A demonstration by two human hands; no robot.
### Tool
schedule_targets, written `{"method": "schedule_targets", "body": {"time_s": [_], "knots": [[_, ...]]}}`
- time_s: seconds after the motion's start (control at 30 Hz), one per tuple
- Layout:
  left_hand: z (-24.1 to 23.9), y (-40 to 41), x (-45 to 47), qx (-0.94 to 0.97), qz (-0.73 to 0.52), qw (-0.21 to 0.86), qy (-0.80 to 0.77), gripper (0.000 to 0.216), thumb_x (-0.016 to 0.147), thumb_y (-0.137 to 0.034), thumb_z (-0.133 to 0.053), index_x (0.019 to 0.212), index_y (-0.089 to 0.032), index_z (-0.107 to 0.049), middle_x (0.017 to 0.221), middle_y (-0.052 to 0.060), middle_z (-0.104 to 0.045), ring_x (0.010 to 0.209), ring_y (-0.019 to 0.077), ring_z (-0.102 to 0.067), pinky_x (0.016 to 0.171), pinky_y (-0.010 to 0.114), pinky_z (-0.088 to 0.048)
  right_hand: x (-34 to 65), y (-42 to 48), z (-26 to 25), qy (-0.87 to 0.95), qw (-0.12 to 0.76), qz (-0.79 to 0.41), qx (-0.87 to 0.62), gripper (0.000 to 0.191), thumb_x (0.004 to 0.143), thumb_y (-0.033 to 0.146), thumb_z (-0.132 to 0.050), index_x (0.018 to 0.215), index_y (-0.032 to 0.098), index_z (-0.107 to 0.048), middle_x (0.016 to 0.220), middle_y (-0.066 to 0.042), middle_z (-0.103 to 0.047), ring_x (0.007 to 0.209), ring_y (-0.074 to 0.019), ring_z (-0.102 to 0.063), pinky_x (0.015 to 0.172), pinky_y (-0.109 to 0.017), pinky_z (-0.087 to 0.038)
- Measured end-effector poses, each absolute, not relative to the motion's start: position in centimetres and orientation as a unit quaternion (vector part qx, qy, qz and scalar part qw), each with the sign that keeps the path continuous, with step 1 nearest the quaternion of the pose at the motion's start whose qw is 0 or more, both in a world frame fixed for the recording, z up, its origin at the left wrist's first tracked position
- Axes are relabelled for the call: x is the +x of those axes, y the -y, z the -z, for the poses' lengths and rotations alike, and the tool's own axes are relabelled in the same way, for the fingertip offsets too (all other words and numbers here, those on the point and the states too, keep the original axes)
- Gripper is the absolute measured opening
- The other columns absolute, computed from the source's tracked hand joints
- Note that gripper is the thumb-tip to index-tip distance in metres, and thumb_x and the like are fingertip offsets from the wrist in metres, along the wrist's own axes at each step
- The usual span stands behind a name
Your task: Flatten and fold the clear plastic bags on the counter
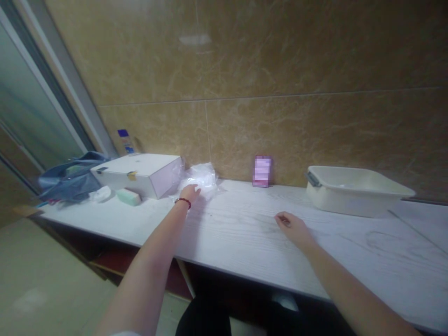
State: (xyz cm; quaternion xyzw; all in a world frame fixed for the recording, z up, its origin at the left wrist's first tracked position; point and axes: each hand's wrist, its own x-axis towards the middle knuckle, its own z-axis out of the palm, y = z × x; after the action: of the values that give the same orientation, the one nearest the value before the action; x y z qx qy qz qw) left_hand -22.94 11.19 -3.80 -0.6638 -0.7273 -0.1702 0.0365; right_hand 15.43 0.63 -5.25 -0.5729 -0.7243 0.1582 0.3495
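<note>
My left hand [190,192] reaches far across the white tabletop [238,224] and touches a crumpled clear plastic bag [203,179] by the tiled wall. Its fingers lie against the bag, but whether they grip it is not visible. A red bead bracelet [182,201] circles that wrist. My right hand [292,226] rests on the tabletop to the right, fingers loosely curled, holding nothing that I can see.
A white box [140,172] sits left of the bag, with a pale green sponge [129,196] and a blue bag [72,179] beside it. A small pink box [262,171] stands against the wall. A cream plastic basin [353,189] sits at the right.
</note>
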Motion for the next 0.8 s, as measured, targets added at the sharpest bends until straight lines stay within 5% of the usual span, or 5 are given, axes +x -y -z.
{"method": "schedule_targets", "body": {"time_s": [0.13, 0.4, 0.8], "knots": [[4.0, -12.6, -23.6, -0.665, 0.134, 0.025, 0.734, 0.05, 0.069, -0.042, -0.044, 0.11, -0.015, -0.05, 0.111, 0.012, -0.052, 0.102, 0.0235, -0.046, 0.083, 0.031, -0.036, 15.7, -0.8, 5.4, 0.719, 0.355, -0.17, -0.573, 0.018, 0.07, 0.032, -0.041, 0.071, 0.021, -0.055, 0.071, -0.002, -0.06, 0.067, -0.0147, -0.056, 0.065, -0.027, -0.043], [4.3, -13.1, -23.2, -0.655, 0.103, 0.026, 0.748, 0.025, 0.065, -0.031, -0.047, 0.078, -0.021, -0.066, 0.091, 0.01, -0.061, 0.085, 0.024, -0.055, 0.071, 0.03, -0.04, 15.9, -0.8, 5.4, 0.709, 0.355, -0.177, -0.583, 0.018, 0.07, 0.034, -0.04, 0.069, 0.021, -0.053, 0.068, -0.001, -0.06, 0.064, -0.0144, -0.055, 0.063, -0.027, -0.043], [-1.5, -13.7, -25.0, -0.637, 0.202, 0.004, 0.744, 0.036, 0.063, -0.045, -0.051, 0.08, -0.016, -0.063, 0.081, 0.006, -0.063, 0.075, 0.018, -0.055, 0.066, 0.022, -0.041, 16.1, -0.7, 5.4, 0.706, 0.361, -0.181, -0.581, 0.019, 0.07, 0.035, -0.04, 0.07, 0.021, -0.053, 0.066, -0.001, -0.059, 0.061, -0.0135, -0.054, 0.06, -0.025, -0.042]]}}
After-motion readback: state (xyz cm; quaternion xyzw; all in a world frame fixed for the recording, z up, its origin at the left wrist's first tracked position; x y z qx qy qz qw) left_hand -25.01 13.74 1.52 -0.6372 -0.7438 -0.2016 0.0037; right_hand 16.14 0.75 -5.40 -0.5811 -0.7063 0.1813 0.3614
